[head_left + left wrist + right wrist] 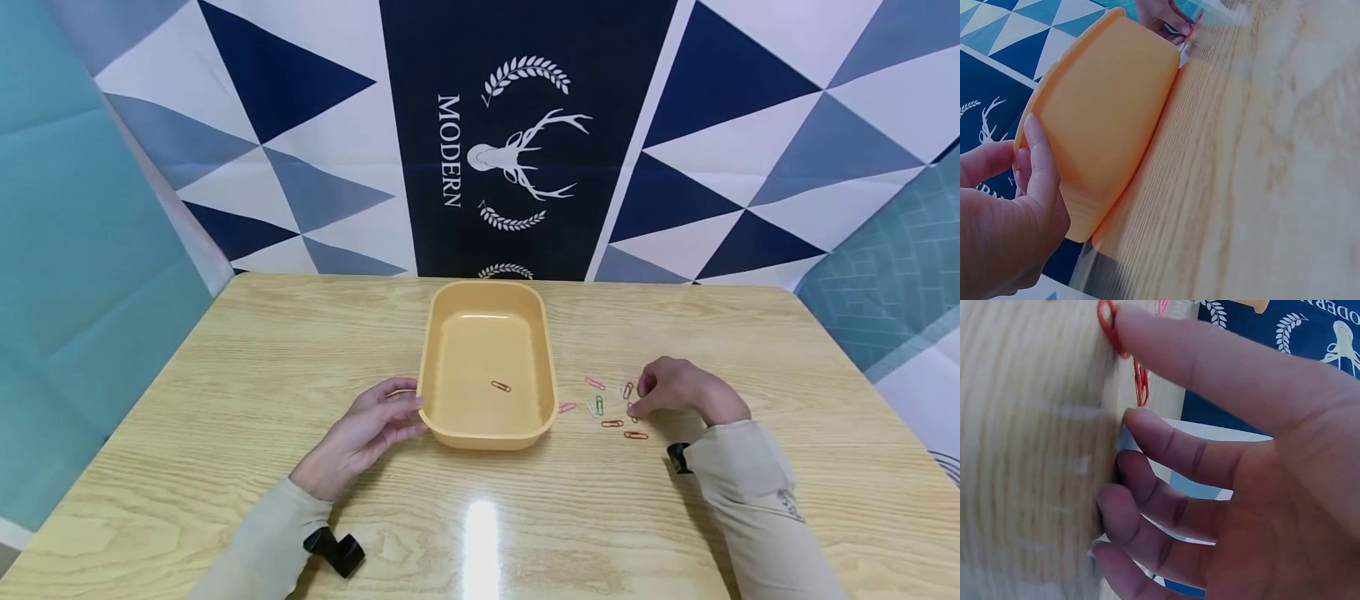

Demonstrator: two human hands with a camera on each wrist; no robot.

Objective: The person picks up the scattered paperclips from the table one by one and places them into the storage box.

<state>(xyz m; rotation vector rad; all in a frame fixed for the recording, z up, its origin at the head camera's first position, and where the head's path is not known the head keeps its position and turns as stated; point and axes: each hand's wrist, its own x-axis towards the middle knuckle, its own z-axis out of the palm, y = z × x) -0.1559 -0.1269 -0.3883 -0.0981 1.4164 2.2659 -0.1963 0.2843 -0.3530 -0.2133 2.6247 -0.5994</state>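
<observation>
A yellow-orange plastic tray (486,441) stands on the wooden table, with one red paper clip (501,387) on its floor. At its left side, my left hand (360,435) holds the rim, thumb and fingers on either side of it in the left wrist view. My right hand (688,390) is low over the table, right of the tray. In the right wrist view its thumb touches a red paper clip (1109,326), while the other fingers are bent and apart from that clip. Another red clip (1141,387) shows between thumb and index finger.
Several loose paper clips lie between the tray and my right hand, among them a green one (599,405), a pink one (595,383) and a red one (635,435). Behind the table hangs a patterned cloth (322,108). Black straps (333,550) show at my sleeves.
</observation>
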